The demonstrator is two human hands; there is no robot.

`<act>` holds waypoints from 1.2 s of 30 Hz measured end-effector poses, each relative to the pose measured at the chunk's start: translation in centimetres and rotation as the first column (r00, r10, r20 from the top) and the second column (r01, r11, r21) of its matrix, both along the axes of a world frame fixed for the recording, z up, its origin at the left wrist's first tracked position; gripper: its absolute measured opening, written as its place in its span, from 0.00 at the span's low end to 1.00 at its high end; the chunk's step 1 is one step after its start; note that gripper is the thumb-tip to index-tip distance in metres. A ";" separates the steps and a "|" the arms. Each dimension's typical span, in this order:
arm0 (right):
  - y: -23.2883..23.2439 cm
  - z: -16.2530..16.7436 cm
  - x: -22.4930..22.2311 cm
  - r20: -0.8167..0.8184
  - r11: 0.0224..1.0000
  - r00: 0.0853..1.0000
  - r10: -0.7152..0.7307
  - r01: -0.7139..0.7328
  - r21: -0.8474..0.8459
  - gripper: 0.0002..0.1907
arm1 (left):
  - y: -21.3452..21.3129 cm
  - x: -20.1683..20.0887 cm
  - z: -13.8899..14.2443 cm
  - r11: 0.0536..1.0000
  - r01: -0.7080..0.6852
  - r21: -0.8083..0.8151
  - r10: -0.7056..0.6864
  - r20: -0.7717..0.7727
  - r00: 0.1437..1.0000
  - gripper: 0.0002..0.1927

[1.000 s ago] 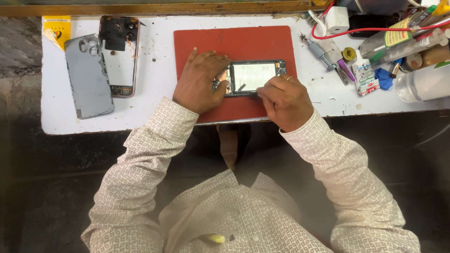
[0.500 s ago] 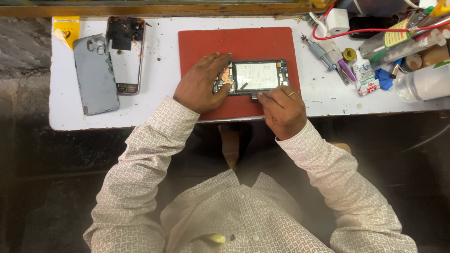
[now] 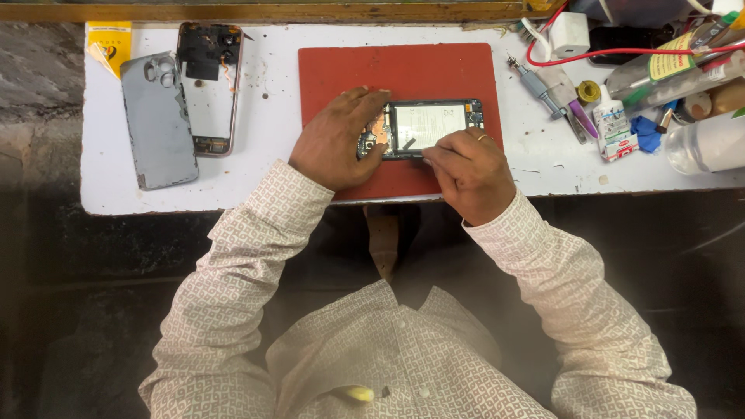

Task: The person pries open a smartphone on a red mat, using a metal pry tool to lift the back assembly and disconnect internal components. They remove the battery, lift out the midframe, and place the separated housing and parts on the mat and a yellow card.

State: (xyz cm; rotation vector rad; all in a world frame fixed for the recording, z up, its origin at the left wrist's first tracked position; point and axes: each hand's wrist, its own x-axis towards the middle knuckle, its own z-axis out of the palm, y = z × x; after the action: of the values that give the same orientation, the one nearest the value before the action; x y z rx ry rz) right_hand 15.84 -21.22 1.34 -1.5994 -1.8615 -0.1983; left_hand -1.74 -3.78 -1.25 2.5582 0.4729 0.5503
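Down on the flat red rubber mat [image 3: 403, 70]: opened black phone [image 3: 425, 126], left hand [image 3: 335, 140] clamped on its left end, right hand [image 3: 466, 167] fingertips pinched together at its lower edge

Labels and small packages on a white counter [image 3: 272, 167], seen from above.

A yellow rectangular packet [image 3: 108, 43] with a dark mark lies flat in the upper left corner. At centre, the opened phone [image 3: 423, 128] shows a pale rectangular label on its battery, partly hidden by the hands. At upper right lie a small white bottle [image 3: 613, 124] with a red and white label, and a grey tube [image 3: 660, 70] with a yellow-green label. No lit screen shows.
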 end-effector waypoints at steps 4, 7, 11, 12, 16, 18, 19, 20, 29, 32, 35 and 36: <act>0.7 0.3 0.5 0.071 0.997 0.997 0.032 -0.027 -0.066 0.05 | -0.1 -0.2 0.3 1.000 0.005 -0.009 -0.005 -0.004 1.000 0.36; 1.7 0.5 1.3 0.120 0.988 0.990 0.079 -0.062 -0.144 0.06 | -0.3 -0.2 0.5 1.000 0.008 -0.016 -0.008 -0.015 1.000 0.38; 1.5 0.4 1.2 0.160 0.987 0.984 0.079 -0.055 -0.150 0.08 | -0.4 -0.1 0.7 1.000 0.015 -0.010 -0.015 -0.014 1.000 0.39; 1.4 0.4 1.0 0.160 0.990 0.985 0.066 -0.045 -0.131 0.09 | -0.4 -0.1 0.7 1.000 0.015 -0.010 -0.015 -0.013 1.000 0.39; 0.4 0.0 -0.1 0.158 0.999 0.987 -0.003 0.009 -0.034 0.08 | -0.5 -0.2 0.7 1.000 0.016 0.003 -0.016 -0.006 1.000 0.39; 0.0 -0.2 -0.7 0.164 0.999 0.985 -0.043 0.042 0.012 0.07 | -0.6 -0.2 0.7 0.999 0.019 0.027 -0.019 0.000 1.000 0.39; -0.1 -0.3 -1.0 0.172 0.998 0.983 -0.059 0.054 0.029 0.07 | -0.6 -0.1 0.7 0.999 0.017 0.047 -0.018 0.003 1.000 0.39; -0.2 -0.4 -1.3 0.178 0.997 0.981 -0.074 0.067 0.045 0.06 | -0.6 -0.2 0.8 0.998 0.016 0.065 -0.017 0.007 1.000 0.39; -0.8 -1.3 -2.7 0.177 0.982 0.971 -0.162 0.140 0.131 0.10 | -0.5 -0.3 0.6 0.994 0.011 0.111 -0.013 0.018 1.000 0.41; -0.9 -1.4 -2.7 0.135 0.977 0.977 -0.166 0.144 0.157 0.12 | -0.7 -0.1 0.8 0.992 0.005 0.129 -0.009 0.032 0.999 0.44; -0.8 -1.6 -2.9 0.110 0.966 0.975 -0.194 0.171 0.194 0.12 | -0.9 0.3 1.0 0.984 -0.017 0.179 0.019 -0.013 1.000 0.43; -0.8 -1.6 -2.9 0.110 0.966 0.974 -0.198 0.175 0.190 0.11 | -0.9 0.5 1.2 0.979 -0.008 0.204 0.014 -0.029 0.999 0.43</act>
State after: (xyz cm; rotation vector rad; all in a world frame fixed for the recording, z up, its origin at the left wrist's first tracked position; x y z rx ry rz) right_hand 12.90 -22.01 -0.29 -1.6676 -1.7301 -0.5481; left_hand -1.27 -4.71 -0.08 2.7643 0.4626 0.5923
